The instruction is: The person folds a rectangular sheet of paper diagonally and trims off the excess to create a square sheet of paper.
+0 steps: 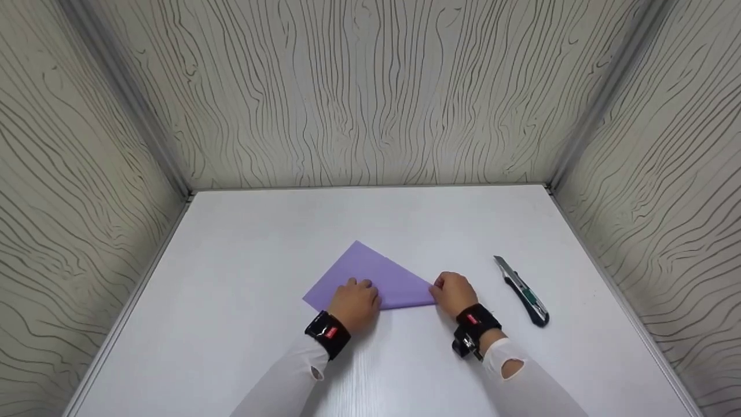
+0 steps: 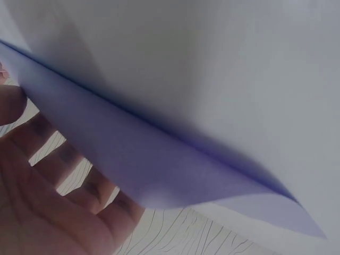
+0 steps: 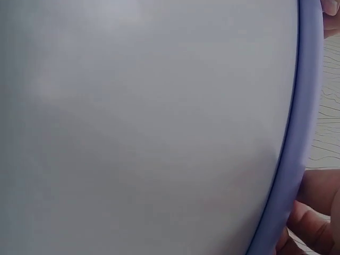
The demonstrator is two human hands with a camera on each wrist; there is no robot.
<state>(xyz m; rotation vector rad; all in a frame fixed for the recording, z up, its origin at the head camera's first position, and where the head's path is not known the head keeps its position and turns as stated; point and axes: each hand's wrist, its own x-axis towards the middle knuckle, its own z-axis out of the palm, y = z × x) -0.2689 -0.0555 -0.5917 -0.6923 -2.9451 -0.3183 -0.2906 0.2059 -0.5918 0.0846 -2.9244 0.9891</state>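
Note:
A purple sheet of paper (image 1: 359,266), folded over along its near side, lies on the white table. Its near edge shows as a rounded, uncreased fold (image 3: 305,101) in the right wrist view. My left hand (image 1: 354,304) rests on the left part of the paper. In the left wrist view its spread fingers reach over the paper's edge (image 2: 143,159), and one paper corner curls up. At the right corner, my right hand (image 1: 454,292) pinches the paper between thumb and fingers; its fingertips (image 3: 316,188) are right at the fold.
A utility knife (image 1: 525,292) with its blade out lies to the right of my right hand, blade pointing away. The white tabletop (image 1: 260,231) is enclosed by wood-grain panels (image 1: 359,116) at the back and both sides.

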